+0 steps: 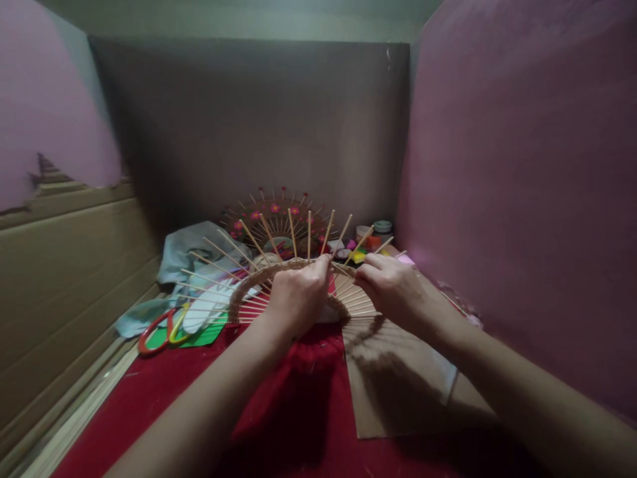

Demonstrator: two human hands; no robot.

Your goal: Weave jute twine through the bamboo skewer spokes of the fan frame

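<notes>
A half-round fan frame (243, 287) made of thin wooden sticks stands in front of me, with a brown twine band woven in an arc across the sticks. My left hand (300, 292) is closed at the top of the arc, its thumb and fingers pinching the frame at the woven band. My right hand (385, 282) is closed beside the right-hand sticks, fingers curled together. Whatever it pinches is hidden by the fingers. Part of the band and the lower stick ends are covered by my left hand and forearm.
Orange-and-yellow-handled scissors (166, 330) lie at left on green sheet material (212, 334). Behind is a decorated fan (275, 208) with pink flowers. Small jars (382, 229) stand back right. Brown cardboard (371, 408) lies on red cloth (293, 398). Pink wall (522, 166) bounds the right.
</notes>
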